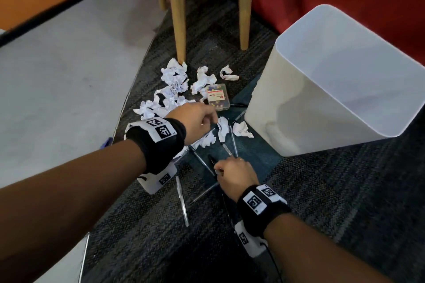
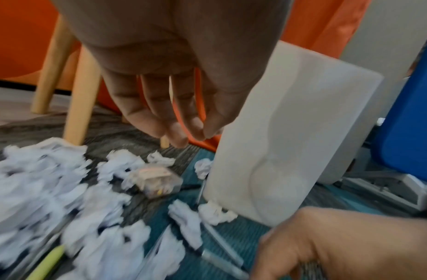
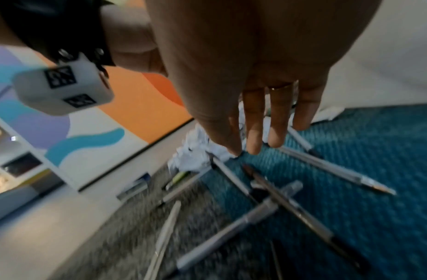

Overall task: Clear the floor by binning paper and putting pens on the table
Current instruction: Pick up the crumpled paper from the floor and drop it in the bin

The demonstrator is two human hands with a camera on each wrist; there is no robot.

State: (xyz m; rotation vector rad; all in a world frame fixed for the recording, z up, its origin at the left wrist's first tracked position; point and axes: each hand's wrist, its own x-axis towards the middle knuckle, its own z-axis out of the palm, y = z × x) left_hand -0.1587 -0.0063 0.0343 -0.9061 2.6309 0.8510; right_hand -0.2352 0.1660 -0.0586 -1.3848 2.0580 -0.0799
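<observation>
Many crumpled paper balls (image 1: pixel 173 80) lie on the carpet (image 1: pixel 310 190) by the wooden chair legs (image 1: pixel 178 14), and lots of pens (image 1: pixel 182 202) lie crossed over each other nearer the person. A tall white bin (image 1: pixel 317 89) stands on the carpet, just beside the mess, and it looks like there is nothing in it yet. The table for the pens cannot be seen. The left hand (image 1: pixel 195 118) reaches down over a paper scrap (image 1: pixel 222 127) next to the bin; its fingers (image 2: pixel 174 121) hang loose and a little bent, close to the thumb, and seem to hold nothing. The right hand (image 1: pixel 236 176) is low over the pens with its fingers (image 3: pixel 254 128) straight and pointing down, and it has not picked one up. To do this step well, I think the left hand should close on one whole paper ball and drop it in the bin, which is very near. The right hand should slide the pens side by side first, so several can be lifted together. A small clear plastic box (image 1: pixel 217 97) with tiny colourful things inside sits among the paper. It has a label, but the words are too small to read. The black wristbands (image 1: pixel 158 142) have square black and white code marks, with no words to read.
</observation>
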